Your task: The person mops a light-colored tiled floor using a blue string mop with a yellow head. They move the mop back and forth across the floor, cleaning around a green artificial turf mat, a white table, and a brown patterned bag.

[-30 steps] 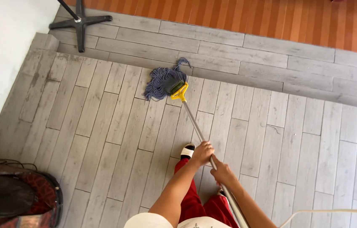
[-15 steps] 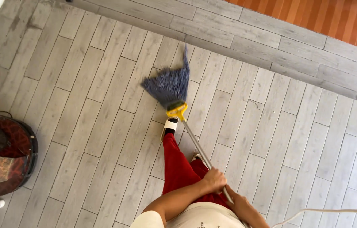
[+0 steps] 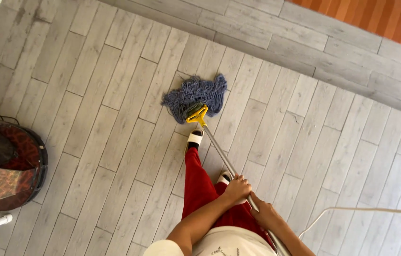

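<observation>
Now both hands clamped on the mop handle (image 3: 219, 154): left hand (image 3: 236, 188) upper, right hand (image 3: 266, 215) lower. Mop head (image 3: 195, 97) swung rightward since before, spread on floor (image 3: 91, 132) ahead of foot (image 3: 195, 137).

No packages, labels, signs or screens show anywhere in view

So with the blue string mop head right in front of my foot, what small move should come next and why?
Probably push the blue string mop head forward along the pale plank floor: both hands, left hand and right hand, grip the metal handle, and the strings sit bunched by the shoe.
</observation>
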